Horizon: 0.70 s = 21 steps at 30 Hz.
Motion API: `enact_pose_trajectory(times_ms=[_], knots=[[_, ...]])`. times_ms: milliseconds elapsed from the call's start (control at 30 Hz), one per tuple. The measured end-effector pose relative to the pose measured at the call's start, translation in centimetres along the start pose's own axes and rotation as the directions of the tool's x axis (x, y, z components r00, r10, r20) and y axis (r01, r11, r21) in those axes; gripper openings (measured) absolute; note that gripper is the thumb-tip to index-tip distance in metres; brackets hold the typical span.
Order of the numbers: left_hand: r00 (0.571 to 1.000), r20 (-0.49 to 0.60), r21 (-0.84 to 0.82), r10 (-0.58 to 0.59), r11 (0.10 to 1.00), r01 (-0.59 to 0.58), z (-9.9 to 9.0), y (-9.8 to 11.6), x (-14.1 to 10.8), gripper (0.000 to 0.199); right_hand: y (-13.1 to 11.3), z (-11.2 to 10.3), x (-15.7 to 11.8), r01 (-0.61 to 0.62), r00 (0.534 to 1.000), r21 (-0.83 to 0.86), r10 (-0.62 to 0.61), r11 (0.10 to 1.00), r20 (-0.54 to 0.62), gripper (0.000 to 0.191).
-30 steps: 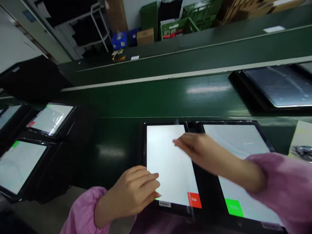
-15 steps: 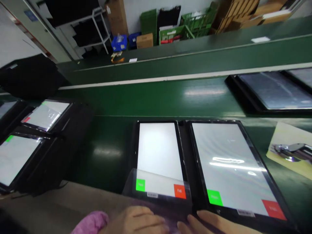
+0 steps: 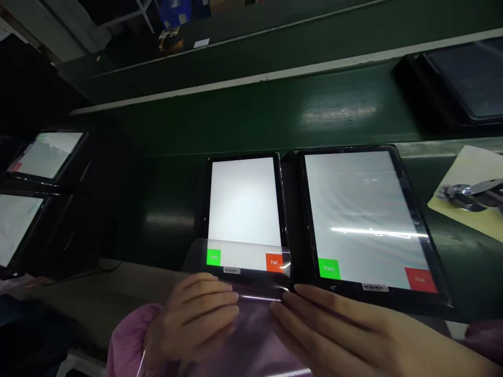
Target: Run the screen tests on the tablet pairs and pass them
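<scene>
Two lit tablets lie side by side on the green bench: a left tablet (image 3: 243, 204) and a right tablet (image 3: 363, 214), each showing a green Pass and a red Fail box. A clear film (image 3: 251, 309) overlaps the lower edge of the left tablet and reaches down toward my body. My left hand (image 3: 196, 314) has its fingers together on the film's left part. My right hand (image 3: 341, 330) holds the film's right part near the gap between the tablets, fingers close together. The thumbs are mostly hidden.
More lit tablets (image 3: 49, 154) lie at the far left. A dark-screened tablet (image 3: 471, 84) is at the upper right. A metal tool (image 3: 471, 195) rests on yellow paper (image 3: 456, 175) at the right. A raised pale strip (image 3: 243, 84) runs along the green bench (image 3: 168, 131).
The view has tilted down, so the tablets appear higher and both hands show more fully. The film still overlaps the left tablet's lower edge.
</scene>
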<state>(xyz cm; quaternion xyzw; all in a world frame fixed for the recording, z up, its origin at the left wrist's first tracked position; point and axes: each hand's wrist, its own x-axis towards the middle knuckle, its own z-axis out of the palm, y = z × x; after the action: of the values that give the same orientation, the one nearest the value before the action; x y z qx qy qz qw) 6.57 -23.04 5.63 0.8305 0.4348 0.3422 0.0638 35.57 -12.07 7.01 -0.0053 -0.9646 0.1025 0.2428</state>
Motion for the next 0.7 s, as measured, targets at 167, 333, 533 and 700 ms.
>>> enact_pose_trajectory(times_ms=[167, 333, 533, 700], knots=[[0.995, -0.031, 0.126, -0.097, 0.987, 0.100, 0.3, -4.2, 3.5, 0.018, 4.3, -0.8, 2.0, -0.032, 0.999, -0.189, 0.033, 0.981, 0.001, 0.035], [0.896, 0.001, 0.242, -0.445, 0.869, 0.431, 2.1, -11.9, 10.8, 0.032, 13.3, 0.3, 4.5, -0.352, 0.908, -0.424, 0.415, 0.835, 0.063, 0.036], [0.922, -0.049, 0.223, -0.385, 0.895, 0.386, -0.1, -12.6, 8.0, 0.030, 16.4, -1.4, 2.0, -0.481, 0.843, -0.469, 0.538, 0.741, -0.014, 0.038], [0.915, 0.015, 0.212, -0.402, 0.896, 0.390, -0.8, -6.9, -3.0, 0.057, 7.9, -2.8, -4.5, -0.279, 0.959, -0.286, 0.283, 0.916, -0.029, 0.030]])
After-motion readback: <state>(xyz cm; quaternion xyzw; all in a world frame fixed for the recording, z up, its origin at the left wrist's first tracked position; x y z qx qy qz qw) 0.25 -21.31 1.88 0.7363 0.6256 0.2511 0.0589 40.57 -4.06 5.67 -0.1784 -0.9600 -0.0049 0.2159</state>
